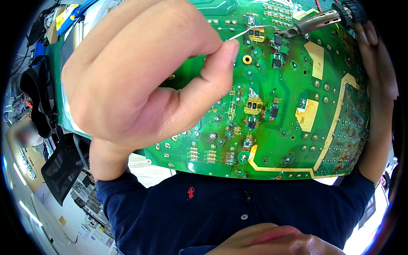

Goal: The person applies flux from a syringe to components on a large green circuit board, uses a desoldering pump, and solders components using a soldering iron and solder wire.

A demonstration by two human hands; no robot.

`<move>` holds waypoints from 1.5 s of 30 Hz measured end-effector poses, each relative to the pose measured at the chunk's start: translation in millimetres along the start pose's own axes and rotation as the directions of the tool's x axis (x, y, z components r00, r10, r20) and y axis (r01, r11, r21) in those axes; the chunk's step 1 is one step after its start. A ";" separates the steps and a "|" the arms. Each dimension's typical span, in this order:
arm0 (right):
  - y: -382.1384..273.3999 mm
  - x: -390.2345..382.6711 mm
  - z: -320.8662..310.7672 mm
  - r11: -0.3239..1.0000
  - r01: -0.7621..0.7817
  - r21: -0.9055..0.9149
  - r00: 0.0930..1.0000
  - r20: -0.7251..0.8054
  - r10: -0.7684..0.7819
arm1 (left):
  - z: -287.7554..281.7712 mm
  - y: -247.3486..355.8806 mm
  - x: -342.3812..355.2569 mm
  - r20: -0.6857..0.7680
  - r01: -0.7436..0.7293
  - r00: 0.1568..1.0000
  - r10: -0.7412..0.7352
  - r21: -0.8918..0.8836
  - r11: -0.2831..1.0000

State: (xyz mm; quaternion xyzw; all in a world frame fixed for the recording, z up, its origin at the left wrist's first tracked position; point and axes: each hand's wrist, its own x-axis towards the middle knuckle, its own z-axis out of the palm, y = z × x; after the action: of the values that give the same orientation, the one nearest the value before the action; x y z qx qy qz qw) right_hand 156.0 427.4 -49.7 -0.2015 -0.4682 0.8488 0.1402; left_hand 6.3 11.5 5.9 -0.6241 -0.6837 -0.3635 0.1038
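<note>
While holding thin solder wire beside a black chip on the green circuit board, pinching with left hand, thumb to forefinger; gripping soldering iron in right hand; could short chip through overfeeding, or scorch board through lingering heat.

Left hand: top cut off by the upper edge, the curled fingertips behind the pinch out of sight
Silvery wire: one end hidden between thumb and forefinger
Soldering iron: handle end lost at the dark rim; exact contact at the tip too small to tell
Right hand: grip on the handle mostly hidden
Circuit board: partly covered by the left hand, far side cut off
Blue cutter: upper end cut off
</note>
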 end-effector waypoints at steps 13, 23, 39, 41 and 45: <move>-0.7 1.0 -2.7 1.000 -0.020 0.014 0.996 0.086 0.018 | -1.1 -0.4 -0.2 0.003 -0.003 1.000 0.003 0.004 1.000; -2.7 0.2 -5.1 0.999 -0.035 0.020 0.989 0.148 0.032 | -0.9 0.0 -1.0 -0.004 0.017 1.000 -0.017 -0.026 1.000; -4.9 0.8 -7.8 0.998 -0.059 0.031 0.967 0.251 0.049 | -1.6 1.1 -2.0 -0.015 0.037 0.999 -0.037 -0.033 0.999; -5.9 0.9 -7.7 0.998 -0.062 0.031 0.963 0.264 0.051 | -0.7 -1.1 -2.0 -0.032 0.020 0.999 -0.022 -0.059 0.998; -6.4 1.3 -8.4 0.997 -0.069 0.032 0.956 0.289 0.057 | -2.7 2.8 -1.4 -0.011 0.056 0.998 -0.056 -0.038 0.998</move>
State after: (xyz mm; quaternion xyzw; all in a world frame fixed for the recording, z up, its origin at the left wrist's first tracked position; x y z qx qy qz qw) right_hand 159.2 437.4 -48.5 -0.0877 -0.4593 0.8827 0.0478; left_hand 8.3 8.6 8.0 -0.6045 -0.6933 -0.3829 0.0858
